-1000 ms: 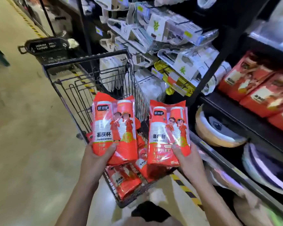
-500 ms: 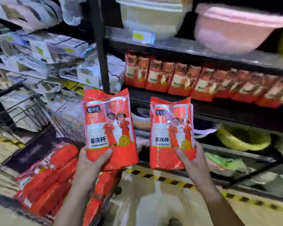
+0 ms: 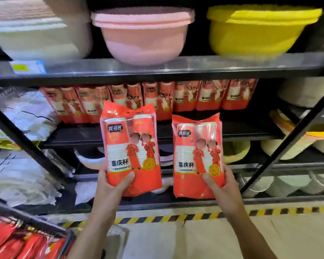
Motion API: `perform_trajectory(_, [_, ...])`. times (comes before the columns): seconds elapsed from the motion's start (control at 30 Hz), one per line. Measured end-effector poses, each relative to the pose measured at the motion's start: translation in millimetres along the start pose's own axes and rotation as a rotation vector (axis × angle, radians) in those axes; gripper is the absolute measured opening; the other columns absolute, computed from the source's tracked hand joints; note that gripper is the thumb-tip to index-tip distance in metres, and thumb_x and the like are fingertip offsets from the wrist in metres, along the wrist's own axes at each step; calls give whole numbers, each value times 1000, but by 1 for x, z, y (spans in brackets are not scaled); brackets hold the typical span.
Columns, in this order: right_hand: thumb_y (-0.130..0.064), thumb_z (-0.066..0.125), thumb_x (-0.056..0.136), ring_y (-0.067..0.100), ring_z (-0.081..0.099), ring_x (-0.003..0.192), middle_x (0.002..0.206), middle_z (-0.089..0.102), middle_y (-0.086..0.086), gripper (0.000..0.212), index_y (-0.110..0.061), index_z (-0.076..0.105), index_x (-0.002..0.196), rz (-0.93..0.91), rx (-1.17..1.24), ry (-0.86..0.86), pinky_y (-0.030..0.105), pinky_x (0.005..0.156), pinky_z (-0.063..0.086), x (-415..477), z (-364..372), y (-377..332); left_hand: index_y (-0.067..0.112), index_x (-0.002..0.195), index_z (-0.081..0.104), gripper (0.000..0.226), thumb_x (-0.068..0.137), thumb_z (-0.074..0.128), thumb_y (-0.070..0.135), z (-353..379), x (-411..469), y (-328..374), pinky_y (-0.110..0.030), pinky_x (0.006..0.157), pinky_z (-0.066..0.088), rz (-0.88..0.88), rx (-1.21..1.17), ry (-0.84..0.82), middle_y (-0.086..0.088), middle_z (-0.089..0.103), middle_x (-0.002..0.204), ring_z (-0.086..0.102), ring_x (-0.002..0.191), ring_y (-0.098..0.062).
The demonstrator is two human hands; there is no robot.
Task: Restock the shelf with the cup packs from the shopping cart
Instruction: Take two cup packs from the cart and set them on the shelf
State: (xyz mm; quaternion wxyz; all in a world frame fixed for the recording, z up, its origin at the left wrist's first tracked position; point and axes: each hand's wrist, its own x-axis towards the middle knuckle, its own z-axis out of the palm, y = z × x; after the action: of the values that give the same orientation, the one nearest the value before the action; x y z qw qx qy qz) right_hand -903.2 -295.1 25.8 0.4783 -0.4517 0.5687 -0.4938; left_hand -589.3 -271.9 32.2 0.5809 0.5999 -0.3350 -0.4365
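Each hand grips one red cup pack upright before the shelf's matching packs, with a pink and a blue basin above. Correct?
One slip: the head view shows a yellow basin, not a blue one, beside the pink basin. The rest stands.

One wide-angle camera, worn on the head, faces the black metal shelf rack from close range, tilted slightly downward so the yellow-and-black striped floor tape shows near the bottom.
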Motion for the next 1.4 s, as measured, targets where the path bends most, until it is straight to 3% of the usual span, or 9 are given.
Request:
perform_trajectory(0.07, [-65,83,70,5,73,104,119,74,-15,81,-38,52,140,4,9,20,34,83,62,16,-29,1,33,136,55,78,69,95,35,38,5,-2,-54,95,61,-44,-32,-22,4,78,117,75,112,-23])
perform_trajectory(0.17, [-78,84,56,5,74,103,120,74,-11,100,-35,54,140,39,27,54,36,83,63,42,-65,2,34,142,56,83,67,92,38,87,17,-3,-53,102,58,-69,-42,-75,6,79,119,75,113,-20])
perform_trajectory(0.37, [-63,85,75,12,74,109,124,74,-7,80,-33,53,141,102,51,21,43,91,63,90,-112,10,30,140,59,93,57,99,46,149,57,-10,-55,99,59,-92,-9,-147,-3,75,131,73,120,-26])
perform_trajectory(0.47, [-32,80,87,9,75,102,122,75,-4,59,-25,54,139,116,79,31,29,78,64,116,-121,12,38,131,63,87,55,103,50,174,82,-14,-50,97,61,-54,35,-135,-5,67,139,73,118,-22])
perform_trajectory(0.63, [-16,78,90,6,75,98,121,72,-4,53,-28,51,135,104,75,52,22,71,61,168,-128,8,38,141,58,103,50,98,65,212,131,-25,-49,105,58,8,104,-165,-2,60,145,69,123,-17])
perform_trajectory(0.87, [-16,86,85,13,73,110,129,70,0,70,-22,47,143,63,-28,86,39,93,61,254,-131,5,27,137,61,76,71,92,46,265,197,-42,-42,103,57,124,258,-164,-7,53,140,68,120,-21])
perform_trajectory(1.03, [-9,86,84,13,71,111,129,69,0,74,-17,44,146,-7,-96,102,42,98,59,295,-128,6,15,149,49,79,83,91,22,287,223,-46,-35,108,44,136,403,-82,-6,37,144,55,121,-19])
perform_trajectory(1.33, [-16,84,88,-2,69,107,125,67,-11,71,-24,41,144,-94,-183,25,23,92,56,342,-126,18,9,108,43,64,78,94,35,308,247,-54,-47,93,46,164,574,106,-10,44,113,49,117,-35])
perform_trajectory(1.4, [-17,85,87,-4,68,101,120,67,-11,64,-22,44,136,-95,-242,36,28,94,55,356,-123,19,10,106,40,67,77,93,40,314,250,-50,-49,93,48,117,571,141,-11,45,113,52,118,-39])
